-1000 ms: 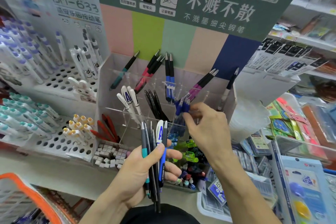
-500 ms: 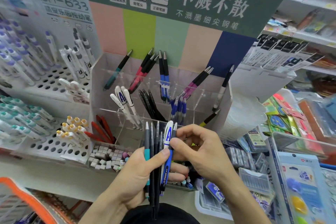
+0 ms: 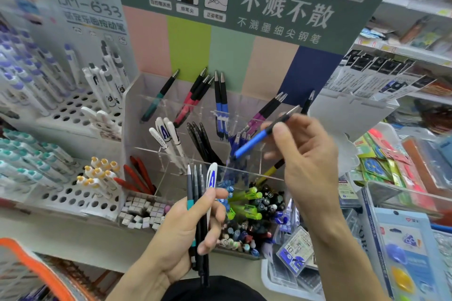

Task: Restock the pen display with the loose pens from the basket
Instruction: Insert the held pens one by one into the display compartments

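Observation:
A clear acrylic pen display [image 3: 137, 134] stands on the shelf, with compartments of teal, red, blue, black, white and purple pens. My left hand [image 3: 181, 234] grips a bunch of loose pens [image 3: 199, 188] upright in front of the display: dark ones, a teal-banded one and a white one. My right hand [image 3: 308, 159] pinches a single blue pen [image 3: 254, 142], tilted with its metal tip up and to the right, above the compartment of blue pens [image 3: 238, 139]. The orange-rimmed basket [image 3: 29, 259] shows at the lower left.
A white peg-hole rack [image 3: 73, 110] of white and purple pens stands to the left. Small erasers [image 3: 141, 210] fill a front box, and a bin of mixed pens [image 3: 252, 215] sits under my hands. Packaged stationery [image 3: 401, 239] crowds the right.
My right hand came back from the display to the bunch, pulled out a blue pen, and has now lifted it up and right over the blue compartment. My left hand's bunch holds one pen fewer.

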`<state>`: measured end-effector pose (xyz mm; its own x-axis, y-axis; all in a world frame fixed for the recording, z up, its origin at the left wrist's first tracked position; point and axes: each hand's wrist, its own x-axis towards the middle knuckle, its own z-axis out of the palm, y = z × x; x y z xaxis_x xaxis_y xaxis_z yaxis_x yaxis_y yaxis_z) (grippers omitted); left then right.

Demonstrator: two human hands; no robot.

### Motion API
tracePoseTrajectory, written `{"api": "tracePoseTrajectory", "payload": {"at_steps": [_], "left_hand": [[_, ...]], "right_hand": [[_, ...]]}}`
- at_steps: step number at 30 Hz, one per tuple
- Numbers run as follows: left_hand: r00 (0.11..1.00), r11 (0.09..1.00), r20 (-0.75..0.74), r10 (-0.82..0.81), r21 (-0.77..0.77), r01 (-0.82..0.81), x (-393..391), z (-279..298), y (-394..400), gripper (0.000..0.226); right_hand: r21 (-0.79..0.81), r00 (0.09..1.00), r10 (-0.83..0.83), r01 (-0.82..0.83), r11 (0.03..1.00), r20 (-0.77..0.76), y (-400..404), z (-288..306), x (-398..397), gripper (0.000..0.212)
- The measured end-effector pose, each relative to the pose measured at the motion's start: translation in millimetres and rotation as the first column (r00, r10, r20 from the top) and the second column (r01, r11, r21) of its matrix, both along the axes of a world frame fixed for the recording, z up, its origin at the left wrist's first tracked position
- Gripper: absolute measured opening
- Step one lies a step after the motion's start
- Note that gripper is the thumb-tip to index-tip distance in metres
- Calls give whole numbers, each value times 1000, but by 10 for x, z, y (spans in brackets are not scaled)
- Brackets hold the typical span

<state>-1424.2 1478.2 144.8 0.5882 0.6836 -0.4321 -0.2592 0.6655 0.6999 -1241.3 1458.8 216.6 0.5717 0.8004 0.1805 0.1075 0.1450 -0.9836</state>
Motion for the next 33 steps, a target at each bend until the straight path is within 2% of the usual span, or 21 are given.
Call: {"api": "tracePoseTrajectory", "payload": {"at_steps": [3,5,8,12,16,20,23,25,30,33], "left_hand": [[997,998,66,45,-47,-42,3,13,0,40],[994,997,83,64,-50,-60,5,33,-13,33],[996,998,75,54,-24,-52,13,58,-42,32],[996,998,68,60,3,-60,-24,61,-50,33],[995,997,57,83,4,-83,-51,57,-47,31],[996,996,41,85,15,-85,-46,48,-36,32],[996,997,48,76,14,-76,-19,59,-29,33],[996,997,51,69,14,-70,3,68,-25,33],[998,998,42,55,18,-56,27,59,-6,36],[998,999,45,46,10,-46,28,62,0,35]], "right_hand": [[296,972,-156,100,950,175,250,169,-31,14],[388,919,-212,72,919,333,480,174,-25,16],[342,807,-255,70,937,533,740,165,-6,13],[107,639,-169,135,985,750,941,102,10,16],[-138,596,-25,226,964,802,1026,125,-4,19],[-239,607,56,225,944,793,1101,183,-14,19],[-274,575,117,194,942,810,1180,180,-49,18],[-280,584,126,180,943,802,1222,168,-68,17],[-245,711,85,126,961,698,1227,110,-61,11],[-239,662,87,142,961,744,1207,102,-35,16]]}}
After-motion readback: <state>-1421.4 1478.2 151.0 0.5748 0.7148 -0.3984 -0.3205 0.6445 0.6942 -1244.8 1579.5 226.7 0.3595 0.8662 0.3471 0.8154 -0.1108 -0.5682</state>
